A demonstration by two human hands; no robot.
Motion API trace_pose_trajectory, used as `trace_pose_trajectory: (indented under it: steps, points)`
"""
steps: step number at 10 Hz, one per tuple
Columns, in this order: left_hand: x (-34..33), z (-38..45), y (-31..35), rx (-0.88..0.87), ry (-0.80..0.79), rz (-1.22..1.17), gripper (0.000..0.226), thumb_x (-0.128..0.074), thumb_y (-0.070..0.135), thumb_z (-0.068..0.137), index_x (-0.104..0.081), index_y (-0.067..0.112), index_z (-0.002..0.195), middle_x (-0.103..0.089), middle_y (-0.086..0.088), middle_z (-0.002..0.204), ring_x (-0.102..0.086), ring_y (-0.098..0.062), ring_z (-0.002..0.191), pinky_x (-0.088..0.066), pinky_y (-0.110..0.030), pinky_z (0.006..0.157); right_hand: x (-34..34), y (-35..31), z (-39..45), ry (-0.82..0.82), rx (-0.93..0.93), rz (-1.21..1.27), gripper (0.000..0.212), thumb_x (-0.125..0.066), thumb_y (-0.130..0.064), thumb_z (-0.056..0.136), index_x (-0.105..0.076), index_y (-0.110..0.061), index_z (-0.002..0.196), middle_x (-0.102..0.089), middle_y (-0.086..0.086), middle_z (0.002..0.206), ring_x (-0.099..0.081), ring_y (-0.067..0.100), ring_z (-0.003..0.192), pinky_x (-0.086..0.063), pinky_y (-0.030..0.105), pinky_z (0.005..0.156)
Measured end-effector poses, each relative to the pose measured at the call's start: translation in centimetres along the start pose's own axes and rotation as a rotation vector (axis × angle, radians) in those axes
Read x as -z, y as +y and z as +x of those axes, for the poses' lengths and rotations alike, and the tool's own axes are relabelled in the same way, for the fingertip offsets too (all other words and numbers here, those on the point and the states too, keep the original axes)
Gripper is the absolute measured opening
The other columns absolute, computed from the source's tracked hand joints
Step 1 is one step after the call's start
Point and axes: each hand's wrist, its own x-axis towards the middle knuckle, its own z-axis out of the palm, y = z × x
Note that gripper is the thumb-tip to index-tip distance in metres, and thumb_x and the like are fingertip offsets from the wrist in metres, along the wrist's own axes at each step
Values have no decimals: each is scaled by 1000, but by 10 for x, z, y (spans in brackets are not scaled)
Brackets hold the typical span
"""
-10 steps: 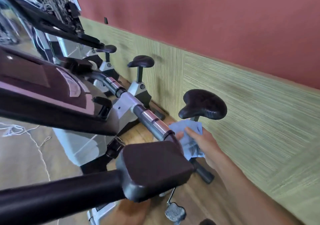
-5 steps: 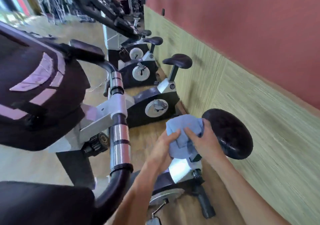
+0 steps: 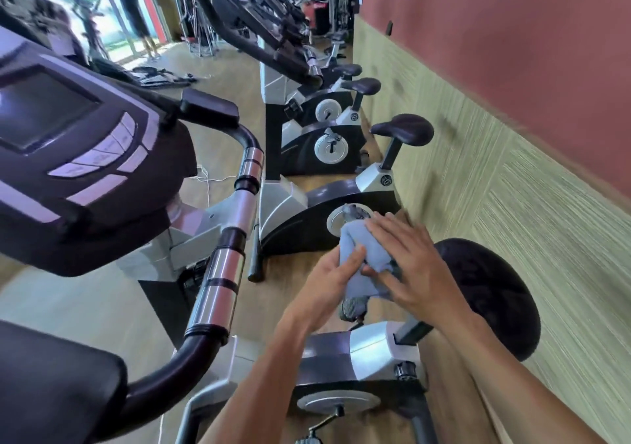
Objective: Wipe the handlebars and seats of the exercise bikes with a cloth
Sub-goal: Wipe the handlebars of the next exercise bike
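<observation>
Looks like the cloth is getting refolded between wipes here. My guess for doing this bit well: fold it so a fresh face is showing and bunch it thick enough to wrap around a bar, before heading to the seat or the grips.

Lower centre of the frame, both forearms are reaching in from the bottom edge and meeting over the nearest bike's silver body. The left hand (image 3: 333, 274) is holding the blue cloth (image 3: 367, 256) from underneath, thumb curling over its left edge. The right hand (image 3: 415, 268) is lying flat on top, fingers straight and spread, pressing the cloth down rather than gripping it. So the cloth is sandwiched between the two hands, touching no bike part that I can see.

The black seat (image 3: 491, 293) is sitting just right of the right wrist, partly behind it, untouched. The chrome-banded handlebar (image 3: 222, 273) is running up the left-centre, well apart from the hands.

Further up the frame, a row of exercise bikes (image 3: 327, 170) is lining the wall.
</observation>
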Motion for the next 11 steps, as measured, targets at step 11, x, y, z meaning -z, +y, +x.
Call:
trace_pose_trajectory:
  steps: [11]
  points:
    - [-7, -108, 181, -537, 367, -102, 51, -47, 50, 98, -75, 7, 100, -76, -3, 94, -73, -22, 96, -54, -41, 96, 35, -169, 130, 527, 275, 783, 92, -51, -62, 99, -33, 13, 148, -41, 6, 153, -40, 10, 145, -33, 27, 119]
